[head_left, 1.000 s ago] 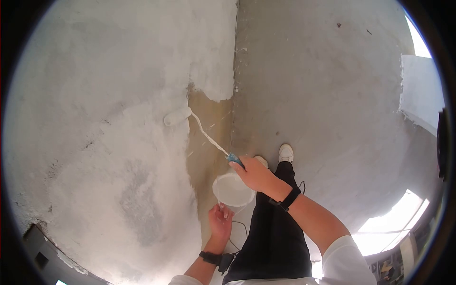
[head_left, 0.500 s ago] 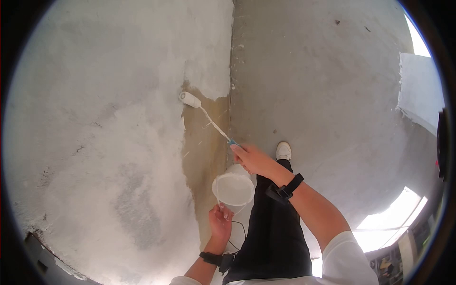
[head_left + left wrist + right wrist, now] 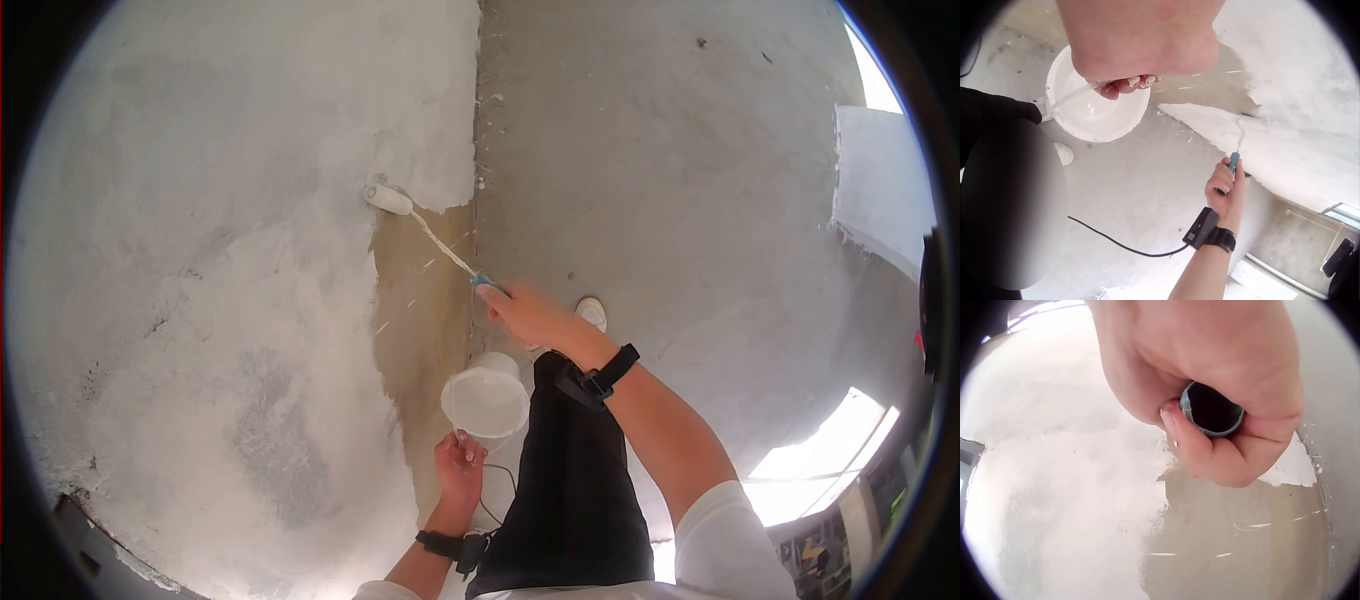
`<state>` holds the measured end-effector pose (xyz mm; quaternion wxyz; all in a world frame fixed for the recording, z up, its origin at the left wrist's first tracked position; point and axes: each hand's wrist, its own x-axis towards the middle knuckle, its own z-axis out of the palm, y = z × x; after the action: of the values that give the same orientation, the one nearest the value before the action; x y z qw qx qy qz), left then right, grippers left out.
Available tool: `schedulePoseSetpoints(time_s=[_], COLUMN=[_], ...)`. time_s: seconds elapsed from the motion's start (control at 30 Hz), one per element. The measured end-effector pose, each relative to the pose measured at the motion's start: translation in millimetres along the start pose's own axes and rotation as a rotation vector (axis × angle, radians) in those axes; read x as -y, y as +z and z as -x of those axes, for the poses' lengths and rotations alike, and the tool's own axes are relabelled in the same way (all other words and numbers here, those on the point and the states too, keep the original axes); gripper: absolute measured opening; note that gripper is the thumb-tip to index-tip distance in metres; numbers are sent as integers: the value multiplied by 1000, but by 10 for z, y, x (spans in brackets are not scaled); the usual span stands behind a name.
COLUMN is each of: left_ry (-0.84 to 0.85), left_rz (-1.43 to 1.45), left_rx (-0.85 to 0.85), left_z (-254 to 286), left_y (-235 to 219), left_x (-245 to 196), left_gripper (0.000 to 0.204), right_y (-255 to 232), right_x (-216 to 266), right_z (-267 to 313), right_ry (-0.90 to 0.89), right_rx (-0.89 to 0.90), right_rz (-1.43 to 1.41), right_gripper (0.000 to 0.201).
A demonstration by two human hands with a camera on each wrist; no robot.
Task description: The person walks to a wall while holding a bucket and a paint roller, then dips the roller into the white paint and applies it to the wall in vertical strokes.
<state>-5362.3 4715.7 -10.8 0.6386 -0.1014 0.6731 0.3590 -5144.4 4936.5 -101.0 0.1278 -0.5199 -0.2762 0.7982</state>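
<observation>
1. Head view, R side: roller (image 3: 388, 199) sits at wall (image 3: 220, 260), by upper end of bare tan patch (image 3: 425, 310), white coat above & alongside; R hand (image 3: 535, 318) has fingers clamped on blue roller grip (image 3: 482, 281); long bent rod prob. gives extra reach & keeps hand off wet coat
2. Head view, L side: L hand (image 3: 460, 468), fingers curled, just beside rim of white bucket (image 3: 497, 360); bucket kept near legs & close to wall, presumably for short reloads; fill level unclear
3. L wrist view: L fingers clamped on bucket handle (image 3: 1072, 98), which runs straight to rim; hooked hold prob. steadies bucket; floor contact can't be told; white residue on fingertips
4. R wrist view: R fingers wrapped round roller grip, hollow end twd cam; full wrap prob. resists twist; roller head hidden behind hand
</observation>
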Motion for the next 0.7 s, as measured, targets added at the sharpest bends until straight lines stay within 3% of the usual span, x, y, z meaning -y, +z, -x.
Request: schedulePoseSetpoints(time_s=[0.13, 0.33, 0.53, 0.63, 0.7], left_ry=[16, 6, 42, 14, -9], left_rz=[-6, -1, 22, 6, 8], left_rx=[-9, 18, -17, -27, -27], left_z=[14, 6, -17, 31, 13], left_y=[61, 65, 120, 89, 46], left_x=[-20, -33, -24, -64, -58], left_gripper=[27, 27, 26, 26, 25], right_y=[-131, 138, -214, -148, -14], right_x=[225, 43, 299, 318, 286], right_z=[-143, 358, -57, -95, 120], right_ry=[65, 128, 107, 148, 172], right_rx=[36, 192, 164, 192, 192], right_rz=[-100, -93, -260, -360, -274], right_gripper=[54, 53, 48, 48, 49])
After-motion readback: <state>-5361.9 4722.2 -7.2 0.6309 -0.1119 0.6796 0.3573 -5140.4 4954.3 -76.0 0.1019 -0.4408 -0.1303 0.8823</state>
